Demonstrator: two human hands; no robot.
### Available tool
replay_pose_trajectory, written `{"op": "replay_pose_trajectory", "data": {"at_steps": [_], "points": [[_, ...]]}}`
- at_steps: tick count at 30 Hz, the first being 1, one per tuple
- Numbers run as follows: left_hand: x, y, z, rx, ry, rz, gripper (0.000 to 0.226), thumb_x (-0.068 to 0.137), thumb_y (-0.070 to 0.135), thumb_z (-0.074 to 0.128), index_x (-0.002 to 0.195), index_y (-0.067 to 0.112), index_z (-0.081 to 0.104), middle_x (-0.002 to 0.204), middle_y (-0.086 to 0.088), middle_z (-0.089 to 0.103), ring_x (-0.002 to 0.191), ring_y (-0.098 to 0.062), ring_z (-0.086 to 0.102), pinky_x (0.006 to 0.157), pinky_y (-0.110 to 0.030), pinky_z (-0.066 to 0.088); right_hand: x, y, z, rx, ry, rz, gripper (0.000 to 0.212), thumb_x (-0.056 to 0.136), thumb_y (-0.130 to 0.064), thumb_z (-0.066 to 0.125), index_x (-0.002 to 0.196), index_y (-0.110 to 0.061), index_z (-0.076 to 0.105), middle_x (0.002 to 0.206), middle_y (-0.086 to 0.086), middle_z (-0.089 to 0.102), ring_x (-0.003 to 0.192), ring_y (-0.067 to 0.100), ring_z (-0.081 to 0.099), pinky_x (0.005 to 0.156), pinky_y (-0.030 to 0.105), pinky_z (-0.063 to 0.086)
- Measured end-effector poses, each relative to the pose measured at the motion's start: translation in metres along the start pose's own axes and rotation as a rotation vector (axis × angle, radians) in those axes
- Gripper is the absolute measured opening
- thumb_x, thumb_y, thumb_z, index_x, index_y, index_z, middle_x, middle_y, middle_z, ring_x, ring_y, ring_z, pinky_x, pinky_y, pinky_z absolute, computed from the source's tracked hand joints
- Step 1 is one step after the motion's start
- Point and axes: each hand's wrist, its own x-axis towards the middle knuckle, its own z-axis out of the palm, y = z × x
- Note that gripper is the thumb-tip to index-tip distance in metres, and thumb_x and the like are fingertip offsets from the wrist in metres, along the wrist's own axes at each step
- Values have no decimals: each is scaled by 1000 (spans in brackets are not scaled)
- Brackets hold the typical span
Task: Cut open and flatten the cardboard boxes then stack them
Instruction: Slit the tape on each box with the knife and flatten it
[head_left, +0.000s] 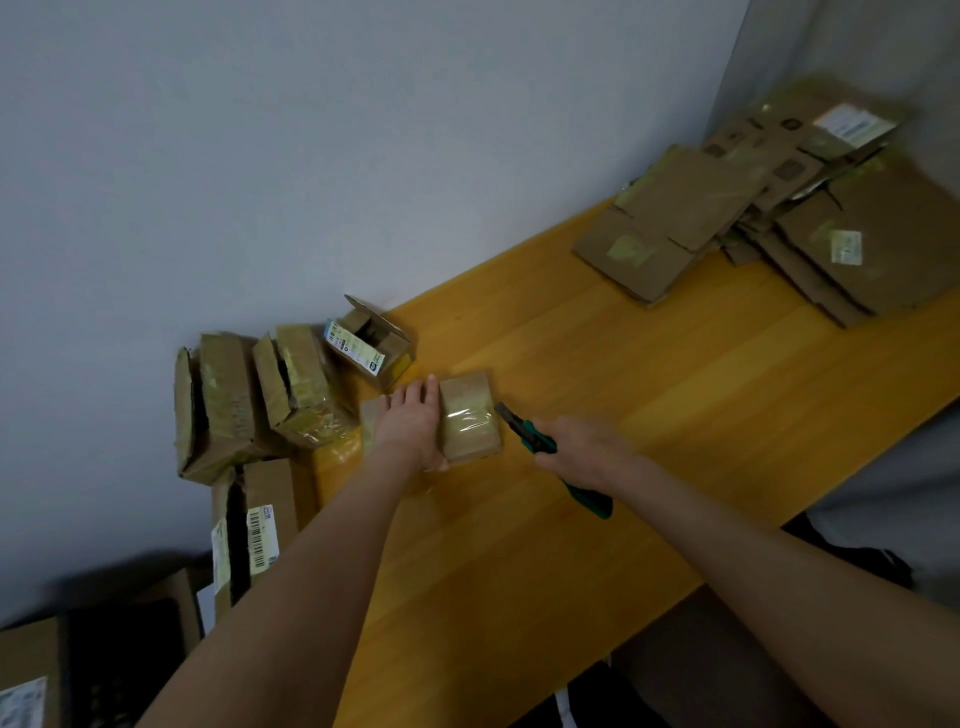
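Box (470, 415): taped, on the counter (649, 395).
Left hand (410, 421): released, flat atop the box.
Right hand (582, 449): grasping green knife (537, 439), blade just right of the box.
Flattened stack (779, 208): well right of the box.

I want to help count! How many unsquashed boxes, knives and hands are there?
Unsquashed boxes: 5 (held taped box, open box, tall taped box, middle taped box, barcode box); dim corner boxes too dark to count.
Knives: 1 (knife).
Hands: 2 (left hand, right hand).
Total: 8.
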Motion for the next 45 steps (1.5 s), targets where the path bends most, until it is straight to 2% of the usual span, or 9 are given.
{"op": "replay_pose_trajectory", "data": {"at_steps": [10, 16, 21, 24, 29, 32, 37, 41, 45], "points": [[2, -1, 1, 14, -1, 9, 128, 69, 41, 82, 153, 11, -10, 160, -12, 5, 147, -32, 10, 121, -47, 12, -5, 24, 9, 337, -153, -28, 19, 89, -29, 55, 106, -22, 64, 67, -1, 50, 58, 15, 49, 56, 28, 40], [1, -1, 6, 21, 43, 63, 127, 68, 41, 82, 153, 10, -6, 158, -13, 8, 146, -33, 8, 121, -46, 13, -3, 44, 13, 726, 217, 272, 24, 93, -36, 55, 96, -14, 61, 79, 4, 59, 74, 21, 59, 61, 32, 45], [-7, -7, 1, 273, 160, 438, 105, 83, 40, 68, 154, 19, -7, 161, -7, 5, 149, -29, 2, 119, -45, -3, 21, 4, -3, 962, 222, 261, 27, 99, -35, 46, 102, -10, 57, 90, 6, 57, 82, 20, 56, 65, 29, 43], [-21, -9, 18, 215, 231, 359, 89, 94, 26, 56, 153, 26, -10, 163, -2, -6, 149, -27, -5, 118, -46, -6, 36, -22, -3, 969, 132, 214, 28, 101, -33, 40, 100, -8, 52, 97, 8, 54, 87, 21, 53, 71, 32, 40], [-38, -5, 30, -872, 284, -385, 69, 91, 23, 61, 148, 8, 23, 153, -18, 23, 134, -36, 38, 109, -42, 37, 45, -40, 14, 938, 49, 234, 29, 103, -33, 34, 114, -9, 46, 104, 10, 52, 93, 23, 51, 75, 32, 40], [-31, 4, 30, -1343, 140, -438, 60, 84, 35, 72, 129, 9, 42, 132, -7, 52, 119, -30, 54, 93, -36, 48, 48, -41, 19, 1028, 50, 347, 29, 102, -34, 35, 110, -9, 48, 107, 15, 56, 91, 25, 54, 79, 38, 45], [-9, 18, 18, -1000, 22, -412, 117, 68, 58, 77, 152, 14, 8, 143, -10, 27, 131, -32, 37, 104, -45, 42, 44, -37, 30, 1254, -57, 457, 44, 102, -35, 36, 128, -2, 50, 112, 15, 66, 98, 28, 61, 83, 39, 49], [-1, 30, 15, -663, -71, -340, 121, 67, 61, 74, 152, 16, 0, 143, -12, 25, 130, -35, 36, 102, -50, 41, 36, -29, 36, 1274, -91, 477, 43, 103, -35, 37, 127, -4, 53, 96, 5, 68, 84, 19, 60, 73, 34, 46], [-7, 37, 5, -231, 5, -120, 123, 69, 58, 74, 153, 13, -4, 148, -15, 23, 133, -36, 32, 107, -49, 35, 41, -18, 26, 1204, 62, 498, 41, 101, -37, 38, 124, -5, 50, 109, 10, 60, 88, 24, 56, 71, 36, 46]]}}
